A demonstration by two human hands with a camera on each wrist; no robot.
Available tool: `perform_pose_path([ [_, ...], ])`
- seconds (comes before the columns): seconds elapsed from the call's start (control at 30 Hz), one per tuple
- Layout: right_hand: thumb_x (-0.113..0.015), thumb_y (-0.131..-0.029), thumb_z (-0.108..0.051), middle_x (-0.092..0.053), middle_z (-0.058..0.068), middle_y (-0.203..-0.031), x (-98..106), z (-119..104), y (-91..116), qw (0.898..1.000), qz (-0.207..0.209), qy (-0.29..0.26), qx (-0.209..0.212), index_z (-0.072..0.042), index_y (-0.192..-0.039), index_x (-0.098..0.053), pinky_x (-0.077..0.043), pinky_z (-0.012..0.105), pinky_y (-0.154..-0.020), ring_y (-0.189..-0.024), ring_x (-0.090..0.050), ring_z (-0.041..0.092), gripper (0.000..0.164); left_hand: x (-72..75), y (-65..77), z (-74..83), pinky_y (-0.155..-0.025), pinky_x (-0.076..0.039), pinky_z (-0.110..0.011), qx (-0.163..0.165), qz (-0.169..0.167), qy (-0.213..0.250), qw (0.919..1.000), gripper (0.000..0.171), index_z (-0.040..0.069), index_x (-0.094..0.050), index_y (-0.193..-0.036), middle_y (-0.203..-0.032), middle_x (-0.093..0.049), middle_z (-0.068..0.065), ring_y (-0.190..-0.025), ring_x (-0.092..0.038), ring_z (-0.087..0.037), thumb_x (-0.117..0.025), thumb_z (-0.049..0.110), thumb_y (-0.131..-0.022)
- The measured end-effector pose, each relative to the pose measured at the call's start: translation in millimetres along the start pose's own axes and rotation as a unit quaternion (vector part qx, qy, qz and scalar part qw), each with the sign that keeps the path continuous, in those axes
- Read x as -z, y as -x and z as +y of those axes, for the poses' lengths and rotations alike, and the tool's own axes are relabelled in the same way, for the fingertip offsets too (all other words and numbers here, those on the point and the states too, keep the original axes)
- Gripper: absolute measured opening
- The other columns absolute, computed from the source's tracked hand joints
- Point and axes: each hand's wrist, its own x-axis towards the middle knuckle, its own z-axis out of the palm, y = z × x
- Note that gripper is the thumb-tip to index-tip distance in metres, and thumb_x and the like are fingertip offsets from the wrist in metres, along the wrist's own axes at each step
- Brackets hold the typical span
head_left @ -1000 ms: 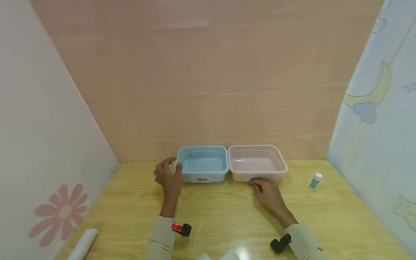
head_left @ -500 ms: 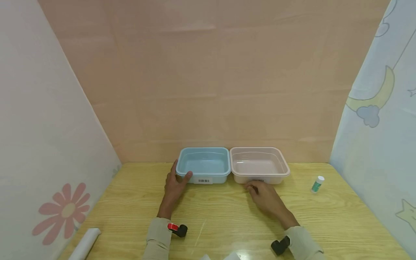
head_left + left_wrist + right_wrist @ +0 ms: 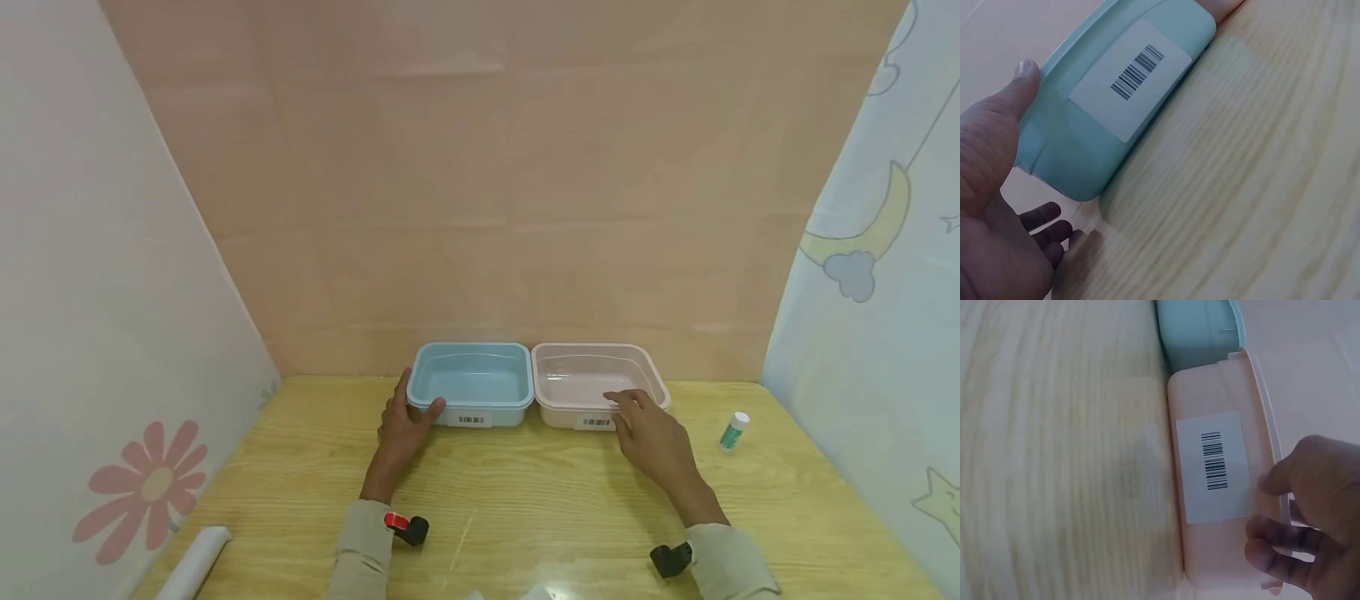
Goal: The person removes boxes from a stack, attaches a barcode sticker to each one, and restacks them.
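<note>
A light blue plastic bin (image 3: 472, 414) and a pale pink plastic bin (image 3: 558, 417) stand side by side against the back wall. Each has a barcode label on its front. My left hand (image 3: 402, 429) holds the blue bin's front left corner, thumb on the front rim and fingers along the left side. In the left wrist view, the thumb (image 3: 1019, 90) lies at the rim, while several fingertips spread past the corner. My right hand (image 3: 660, 437) is at the pink bin's front rim, index finger reaching over it and thumb near the label. Its fingers (image 3: 1279, 540) look loosely bent.
A small white-capped bottle (image 3: 735, 431) with a green label stands right of the pink bin. At the table's left edge lies a white roll (image 3: 193, 567). White pieces (image 3: 536, 593) show at the bottom edge. Fabric walls enclose the wooden table (image 3: 480, 492).
My left hand has closed in round the blue bin's corner. My right hand has moved up and rightward from below the pink bin's label to its rim, uncovering the label.
</note>
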Motion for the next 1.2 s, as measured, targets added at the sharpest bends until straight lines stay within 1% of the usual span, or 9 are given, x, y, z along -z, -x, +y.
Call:
perform_pose_path([
  [0.2, -0.075, -0.087, -0.003, -0.068, 0.002, -0.092, -3.3, -0.2, -3.2, 0.999, 0.032, 0.038, -0.004, -0.012, -0.107, -0.071, -0.037, 0.026, -0.044, -0.056, -0.046, 0.008, 0.023, 2.1, -8.4, -2.2, -0.104, -0.013, -0.071, -0.033, -0.007, -0.018, 0.9993, 0.089, 0.042, -0.008, -0.16, -0.154, -0.031, -0.018, -0.14, -0.024, -0.044, -0.062, 0.061, -0.092],
  [0.4, -0.076, -0.083, 0.001, -0.071, 0.005, -0.09, 3.4, -1.0, -6.1, 0.998, 0.044, 0.037, -0.026, -0.01, -0.102, -0.073, -0.036, 0.026, -0.04, -0.05, -0.044, 0.008, 0.023, 3.6, -7.7, -0.6, -0.104, -0.014, -0.07, -0.021, -0.019, -0.021, 0.9994, 0.088, 0.046, -0.011, -0.159, -0.154, -0.033, -0.016, -0.137, -0.025, -0.042, -0.063, 0.064, -0.09],
  [0.53, -0.077, -0.082, 0.001, -0.071, 0.008, -0.087, 13.2, -5.4, -15.7, 0.992, 0.117, 0.041, -0.006, -0.007, -0.1, -0.074, -0.035, 0.028, -0.036, -0.045, -0.041, 0.009, 0.02, 5.1, -7.7, -3.5, -0.105, -0.014, -0.068, -0.012, -0.024, -0.015, 0.9995, 0.089, 0.05, -0.01, -0.157, -0.154, -0.034, -0.014, -0.138, -0.025, -0.041, -0.064, 0.065, -0.089],
  [0.63, -0.079, -0.083, -0.001, -0.071, 0.009, -0.086, 21.6, -19.5, -34.4, 0.982, 0.181, 0.039, 0.026, -0.006, -0.099, -0.074, -0.043, 0.032, -0.039, -0.048, -0.053, 0.016, 0.017, 6.6, -9.1, -5.1, -0.105, -0.013, -0.068, -0.013, -0.023, -0.011, 0.9996, 0.089, 0.052, -0.009, -0.156, -0.154, -0.034, -0.014, -0.138, -0.024, -0.041, -0.065, 0.065, -0.088],
  [0.73, -0.079, -0.084, -0.003, -0.071, 0.01, -0.085, 26.6, -45.0, -60.5, 0.975, 0.213, 0.038, 0.06, -0.005, -0.098, -0.074, -0.05, 0.036, -0.043, -0.057, -0.064, 0.022, 0.015, 7.4, -10.6, -5.9, -0.105, -0.013, -0.067, -0.012, -0.019, -0.013, 0.9997, 0.089, 0.052, -0.009, -0.156, -0.154, -0.034, -0.013, -0.137, -0.024, -0.041, -0.065, 0.065, -0.088],
  [0.83, -0.079, -0.084, -0.004, -0.071, 0.009, -0.084, 25.8, -75.8, -84.2, 0.974, 0.21, 0.035, 0.083, -0.007, -0.098, -0.075, -0.05, 0.035, -0.043, -0.058, -0.066, 0.023, 0.015, 5.8, -11.6, -6.2, -0.104, -0.015, -0.068, -0.011, -0.015, -0.015, 0.9997, 0.089, 0.052, -0.01, -0.157, -0.156, -0.034, -0.013, -0.136, -0.026, -0.042, -0.066, 0.064, -0.088],
  [0.93, -0.08, -0.084, -0.006, -0.07, 0.006, -0.082, 16.1, -102.6, -99.2, 0.974, 0.199, 0.031, 0.105, -0.01, -0.098, -0.076, -0.047, 0.034, -0.041, -0.056, -0.064, 0.021, 0.015, 2.2, -11.6, -8.1, -0.104, -0.016, -0.069, -0.01, -0.012, -0.012, 0.9998, 0.089, 0.054, -0.011, -0.156, -0.157, -0.034, -0.013, -0.137, -0.028, -0.043, -0.067, 0.064, -0.087],
  [1.1, -0.079, -0.085, -0.008, -0.07, 0.003, -0.082, -8.9, -135.0, -107.0, 0.977, 0.165, 0.022, 0.13, -0.014, -0.098, -0.078, -0.04, 0.03, -0.037, -0.054, -0.06, 0.015, 0.015, -4.7, -11.2, -13.0, -0.106, -0.013, -0.069, -0.006, -0.015, 0.001, 0.9999, 0.089, 0.056, -0.011, -0.155, -0.156, -0.035, -0.012, -0.14, -0.024, -0.042, -0.066, 0.068, -0.085],
  [1.2, -0.079, -0.085, -0.008, -0.07, 0.002, -0.083, -23.6, -147.1, -107.0, 0.98, 0.136, 0.03, 0.139, -0.017, -0.1, -0.078, -0.034, 0.026, -0.035, -0.051, -0.057, 0.013, 0.018, -8.6, -12.1, -14.2, -0.107, -0.011, -0.069, -0.008, -0.014, 0.002, 0.9999, 0.093, 0.047, -0.012, -0.158, -0.156, -0.035, -0.013, -0.141, -0.023, -0.042, -0.065, 0.069, -0.086],
])
